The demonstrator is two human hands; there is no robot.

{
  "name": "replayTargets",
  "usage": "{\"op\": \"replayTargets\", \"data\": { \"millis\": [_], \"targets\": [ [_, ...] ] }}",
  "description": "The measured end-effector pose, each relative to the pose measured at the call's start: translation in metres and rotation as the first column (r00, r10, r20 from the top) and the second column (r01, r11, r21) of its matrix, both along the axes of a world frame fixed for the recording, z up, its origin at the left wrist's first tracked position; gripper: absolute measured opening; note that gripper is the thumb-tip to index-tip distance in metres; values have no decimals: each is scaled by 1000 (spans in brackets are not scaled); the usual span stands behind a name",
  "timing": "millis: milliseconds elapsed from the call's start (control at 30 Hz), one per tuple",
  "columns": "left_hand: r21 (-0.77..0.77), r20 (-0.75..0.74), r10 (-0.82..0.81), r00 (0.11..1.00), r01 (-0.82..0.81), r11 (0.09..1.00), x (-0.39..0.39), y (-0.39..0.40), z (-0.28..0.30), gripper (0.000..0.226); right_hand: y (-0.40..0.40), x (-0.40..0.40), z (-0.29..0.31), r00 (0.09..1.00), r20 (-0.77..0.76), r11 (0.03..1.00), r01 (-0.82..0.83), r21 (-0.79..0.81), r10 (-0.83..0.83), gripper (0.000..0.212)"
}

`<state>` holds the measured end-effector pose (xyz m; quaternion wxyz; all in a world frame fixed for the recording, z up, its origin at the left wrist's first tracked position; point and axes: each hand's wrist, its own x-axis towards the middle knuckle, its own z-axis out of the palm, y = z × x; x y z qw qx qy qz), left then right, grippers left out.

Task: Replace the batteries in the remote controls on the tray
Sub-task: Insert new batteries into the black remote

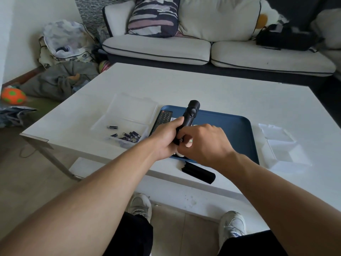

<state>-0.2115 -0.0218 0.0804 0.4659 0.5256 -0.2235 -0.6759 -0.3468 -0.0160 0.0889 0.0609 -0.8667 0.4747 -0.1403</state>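
Remote (190,115) gripped by left hand (167,139); right hand (204,143) pinching its base | cover (198,174) beside tray (238,130)

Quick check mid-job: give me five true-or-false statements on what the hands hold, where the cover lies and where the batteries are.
1. The left hand grips a black remote. True.
2. The battery cover lies inside the blue tray. False: it lies on the white table, in front of the tray.
3. Loose batteries lie in a clear box left of the tray. True.
4. The right hand rests flat on the table. False: it works at the remote's lower end.
5. A second remote lies on the tray. True.
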Motion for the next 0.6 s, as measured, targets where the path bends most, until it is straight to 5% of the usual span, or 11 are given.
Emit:
{"op": "replayTargets", "data": {
  "millis": [167, 367, 500, 600],
  "targets": [
    [-4, -27, 33, 999, -33, 999, 0, 1, 3, 31, 1, 3, 2, 998, -62, 997, -16, -76, 12, 24],
    [-15, -62, 19, 998, -20, 1000, 6, 1, 1, 31, -7, -6, 6, 988, -66, 990, -136, 47, 139, 27],
    [-35, -55, 23, 998, -24, 999, 7, 3, 1, 24, -14, -9, 2, 953, 294, 994, -96, 50, 77, 11],
    [-68, 6, 47, 999, -47, 997, 9, -1, -4, 24, -16, -9, 12, 748, 623, 932, -17, 362, -228, 10]
  ]
}}
